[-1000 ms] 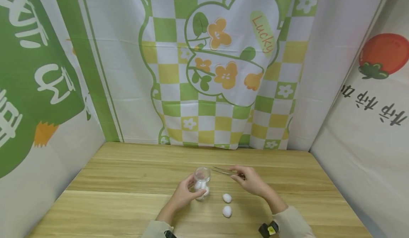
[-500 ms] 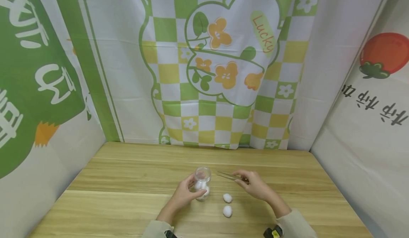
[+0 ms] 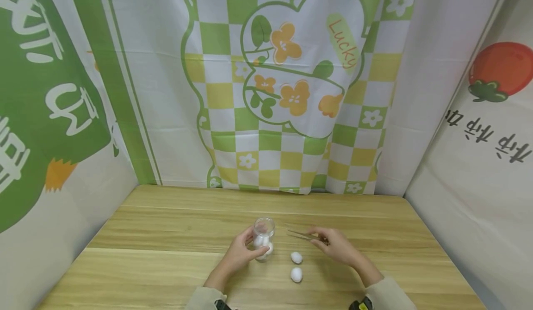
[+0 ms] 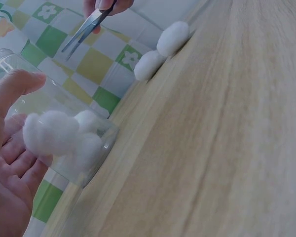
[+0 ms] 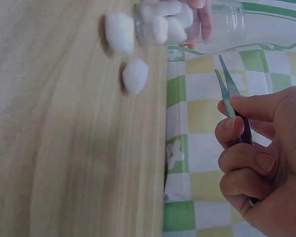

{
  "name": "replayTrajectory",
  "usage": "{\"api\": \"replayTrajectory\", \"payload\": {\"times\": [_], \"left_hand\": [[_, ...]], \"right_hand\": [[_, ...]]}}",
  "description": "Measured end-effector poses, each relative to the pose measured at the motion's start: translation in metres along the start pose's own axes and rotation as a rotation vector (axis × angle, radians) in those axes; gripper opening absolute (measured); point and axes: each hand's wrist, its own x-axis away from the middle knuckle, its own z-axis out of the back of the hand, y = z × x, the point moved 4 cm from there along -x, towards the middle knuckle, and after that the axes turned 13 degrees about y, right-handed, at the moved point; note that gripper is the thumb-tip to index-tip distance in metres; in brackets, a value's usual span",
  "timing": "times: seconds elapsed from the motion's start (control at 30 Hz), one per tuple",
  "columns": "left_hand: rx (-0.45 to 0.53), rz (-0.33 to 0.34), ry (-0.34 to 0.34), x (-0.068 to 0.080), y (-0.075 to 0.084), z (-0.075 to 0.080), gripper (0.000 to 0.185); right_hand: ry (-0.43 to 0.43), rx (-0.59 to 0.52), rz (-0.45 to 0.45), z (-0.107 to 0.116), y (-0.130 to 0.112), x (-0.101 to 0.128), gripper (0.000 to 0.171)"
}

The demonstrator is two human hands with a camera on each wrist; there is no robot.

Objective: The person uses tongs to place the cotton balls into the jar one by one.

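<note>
Left hand [image 3: 237, 256] grasps jar [image 3: 263, 237] (cotton inside); right hand [image 3: 338, 246] pinches tweezers [image 3: 303, 236], tips seemingly parted; two balls [image 3: 296, 257] on desk [image 3: 166, 236].

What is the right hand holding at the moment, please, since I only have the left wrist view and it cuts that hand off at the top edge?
Observer: The right hand pinches metal tweezers; their tips are slightly apart and hold nothing.
Operator: Thank you. Is the jar standing up?
Observer: Yes, the head view shows the jar upright on the table, with the left hand wrapped round it.
Operator: How many cotton balls lie loose?
Observer: Two cotton balls lie on the table to the right of the jar, between the hands.
</note>
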Motion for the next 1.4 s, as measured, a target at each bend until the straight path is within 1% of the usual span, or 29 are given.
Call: {"api": "replayTrajectory", "payload": {"times": [0.17, 0.37, 0.6, 0.73, 0.8, 0.97, 1.27, 1.4], "left_hand": [[0.005, -0.001, -0.003, 0.0, 0.001, 0.0, 0.07], [0.0, -0.003, 0.003, 0.0, 0.001, 0.0, 0.07], [0.003, -0.006, 0.008, 0.0, 0.0, 0.0, 0.069], [0.002, -0.008, 0.007, 0.0, 0.0, 0.0, 0.07], [0.001, -0.007, 0.007, 0.0, 0.0, 0.0, 0.07], [-0.001, -0.006, 0.006, 0.0, 0.001, 0.0, 0.071], [-0.004, 0.002, 0.007, 0.0, 0.002, 0.0, 0.07], [-0.003, 0.003, 0.003, 0.001, 0.002, 0.0, 0.07]], "right_hand": [[-0.02, -0.025, 0.014, -0.002, 0.004, 0.003, 0.029], [-0.034, -0.02, 0.05, -0.005, 0.008, 0.006, 0.027], [-0.049, -0.026, 0.047, -0.01, 0.014, 0.01, 0.028], [-0.059, -0.038, 0.059, -0.012, 0.016, 0.013, 0.026], [-0.063, -0.027, 0.06, -0.013, 0.017, 0.014, 0.026], [-0.065, -0.005, 0.042, -0.016, 0.02, 0.017, 0.025], [-0.096, -0.011, -0.028, -0.019, 0.024, 0.021, 0.026], [-0.099, 0.004, -0.036, -0.021, 0.025, 0.023, 0.026]]}}
